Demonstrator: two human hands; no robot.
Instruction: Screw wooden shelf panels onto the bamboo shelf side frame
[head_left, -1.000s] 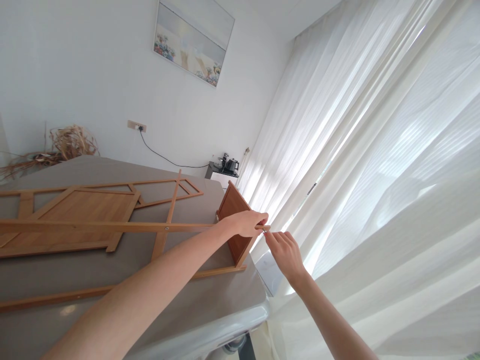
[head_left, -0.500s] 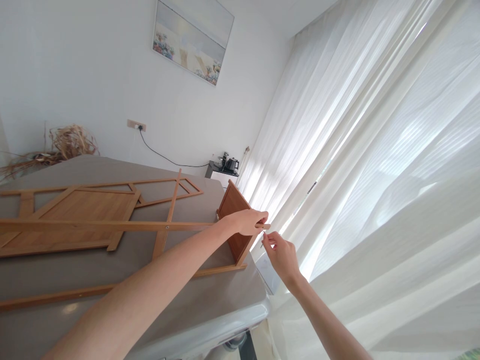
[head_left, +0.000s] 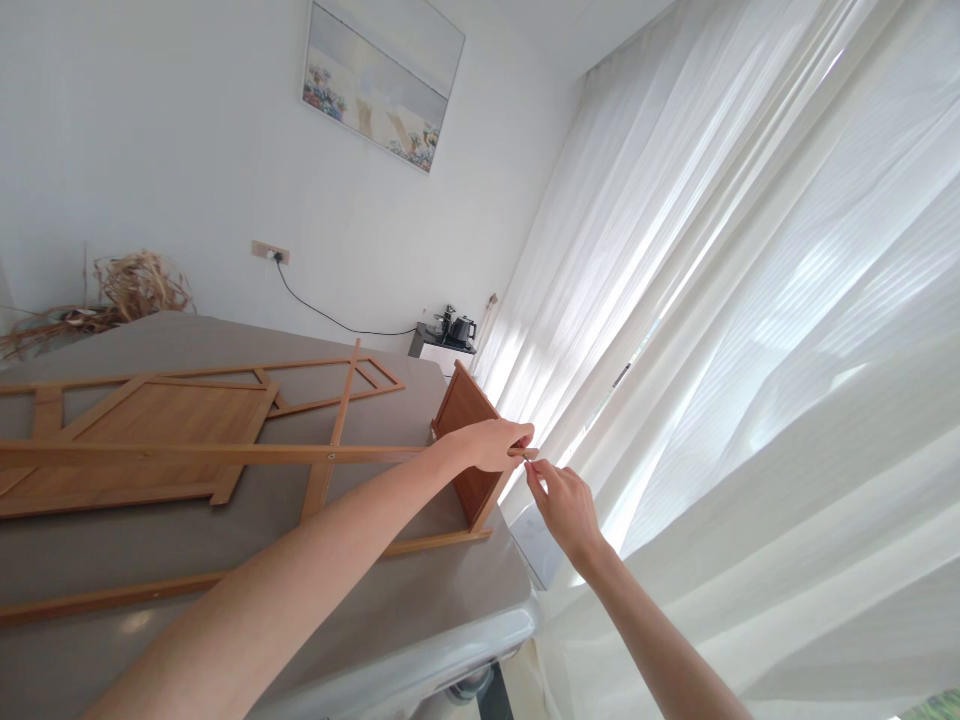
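Observation:
A wooden frame with a long rail (head_left: 217,454) lies across the grey-covered table. My left hand (head_left: 491,445) is wrapped round the far right end of this rail, beside an upright wooden panel (head_left: 466,405). Just below that rail end, my right hand (head_left: 562,500) pinches a thin, small metal piece between thumb and fingertips, its tip at the rail. Too little of the piece shows to tell whether it is a screw or a hex key. A crosspiece (head_left: 345,400) meets the rail, with a bolt head (head_left: 331,456) at the joint.
Flat slatted panels (head_left: 172,430) lie on the table (head_left: 420,590) to the left. A lower rail (head_left: 112,597) runs near the front. White curtains (head_left: 712,350) hang close on the right. Beyond the table, a kettle (head_left: 463,329) stands on a small stand; dried stalks (head_left: 142,280) lie at back left.
My right hand has moved slightly up, bringing its fingertips and the thin metal piece against the rail end. My left hand keeps its grip on the rail.

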